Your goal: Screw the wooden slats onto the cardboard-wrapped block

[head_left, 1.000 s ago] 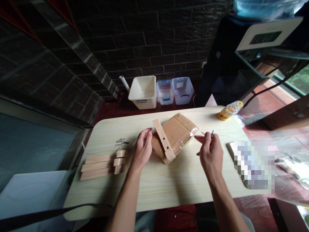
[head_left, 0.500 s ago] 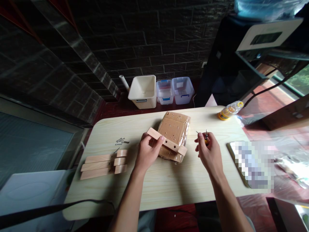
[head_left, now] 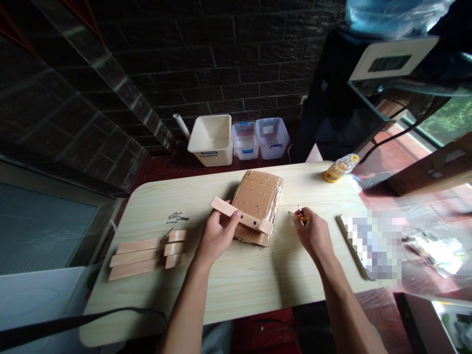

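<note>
My left hand (head_left: 220, 231) grips a flat wooden strip (head_left: 225, 208) with dark holes near its right end. The strip lies slanted over a cardboard block (head_left: 254, 191) wrapped in clear film. To the right of the block, my right hand (head_left: 311, 230) is closed around a small screwdriver (head_left: 303, 216) with a yellow and black handle; a thin metal piece sticks out to the left of the fingers. At the table's left lie several wooden strips (head_left: 134, 257), short curved wooden pieces (head_left: 174, 248) and several screws (head_left: 177, 217).
The pale table (head_left: 243, 290) carries a bottle (head_left: 341, 168) at its back right and a blurred-out flat object (head_left: 368, 248) at its right edge. Beyond the back edge stand a cream bin (head_left: 211, 140) and two clear boxes (head_left: 273, 137). A water dispenser (head_left: 332, 98) is behind right.
The view has shifted slightly to the right. My right hand has turned, its fingers closing more around the screwdriver. My left hand still holds the strip over the block.
</note>
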`<state>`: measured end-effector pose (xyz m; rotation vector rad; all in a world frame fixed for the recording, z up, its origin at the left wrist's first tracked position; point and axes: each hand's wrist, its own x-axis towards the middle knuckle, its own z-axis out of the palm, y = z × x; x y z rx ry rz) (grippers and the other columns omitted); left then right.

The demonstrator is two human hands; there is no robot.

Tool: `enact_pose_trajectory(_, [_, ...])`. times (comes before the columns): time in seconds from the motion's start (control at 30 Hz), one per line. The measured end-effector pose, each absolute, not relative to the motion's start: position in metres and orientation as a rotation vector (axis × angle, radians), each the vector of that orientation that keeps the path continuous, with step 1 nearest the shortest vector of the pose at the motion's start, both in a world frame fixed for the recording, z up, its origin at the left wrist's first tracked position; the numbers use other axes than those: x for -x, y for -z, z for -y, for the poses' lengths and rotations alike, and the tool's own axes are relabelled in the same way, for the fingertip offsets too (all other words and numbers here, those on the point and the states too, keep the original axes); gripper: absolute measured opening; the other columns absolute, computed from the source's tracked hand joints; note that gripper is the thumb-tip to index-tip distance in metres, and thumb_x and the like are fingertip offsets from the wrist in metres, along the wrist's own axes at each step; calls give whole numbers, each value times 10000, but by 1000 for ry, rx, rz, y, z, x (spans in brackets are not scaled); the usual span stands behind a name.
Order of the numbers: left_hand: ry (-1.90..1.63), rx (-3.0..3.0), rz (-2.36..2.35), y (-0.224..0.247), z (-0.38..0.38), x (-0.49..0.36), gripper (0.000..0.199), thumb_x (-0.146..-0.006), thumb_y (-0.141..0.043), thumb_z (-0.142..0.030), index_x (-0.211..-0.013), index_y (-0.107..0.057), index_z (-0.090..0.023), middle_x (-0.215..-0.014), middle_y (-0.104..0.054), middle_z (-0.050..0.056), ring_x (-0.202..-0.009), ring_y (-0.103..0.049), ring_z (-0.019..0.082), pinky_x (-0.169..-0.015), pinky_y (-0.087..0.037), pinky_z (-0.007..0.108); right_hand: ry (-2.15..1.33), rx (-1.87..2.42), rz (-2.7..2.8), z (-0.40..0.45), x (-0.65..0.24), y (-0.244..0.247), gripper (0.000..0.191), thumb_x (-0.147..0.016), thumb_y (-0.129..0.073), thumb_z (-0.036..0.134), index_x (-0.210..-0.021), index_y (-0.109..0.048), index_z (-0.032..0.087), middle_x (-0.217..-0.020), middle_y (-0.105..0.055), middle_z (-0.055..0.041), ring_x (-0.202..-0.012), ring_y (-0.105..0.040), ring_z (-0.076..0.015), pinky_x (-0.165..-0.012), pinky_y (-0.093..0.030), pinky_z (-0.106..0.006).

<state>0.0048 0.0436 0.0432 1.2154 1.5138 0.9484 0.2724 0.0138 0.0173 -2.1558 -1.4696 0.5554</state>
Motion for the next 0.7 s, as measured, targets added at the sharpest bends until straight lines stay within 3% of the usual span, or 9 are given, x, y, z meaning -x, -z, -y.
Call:
enact_pose_trajectory(0.3, [-923, -1117, -1488, -54, -43, -17, 516, -845, -792, -528, -1168, -659, -148, -1237, -778, 147, -1203, -727, 303, -998, -590, 375, -539, 2191, 1588, -24, -273, -9, 173, -975, -611, 364, -933, -688, 215, -905, -704, -78, -786, -631, -214, -708, -401, -303])
enact_pose_trajectory(0.5, [-920, -1126, -1517, -53, -42, -17, 531, -841, -794, -559, -1141, -664, -141, -1178, -788, 140, -1139, -741, 303, -943, -594, 376, -511, 2102, 1615, -27, -268, -2, 219, -1014, -492, 215, -1113, -677, 153, -978, -719, -135, -863, -661, -242, -767, -442, -327])
enact_pose_trajectory(0.7, [-891, -1145, -1550, -52, -41, -16, 543, -847, -789, -576, -1151, -679, -140, -1201, -784, 141, -1134, -740, 302, -933, -589, 374, -515, 2090, 1600, -25, -271, 2, 152, -994, -564, 263, -1093, -644, 182, -974, -692, -116, -823, -644, -227, -735, -443, -320])
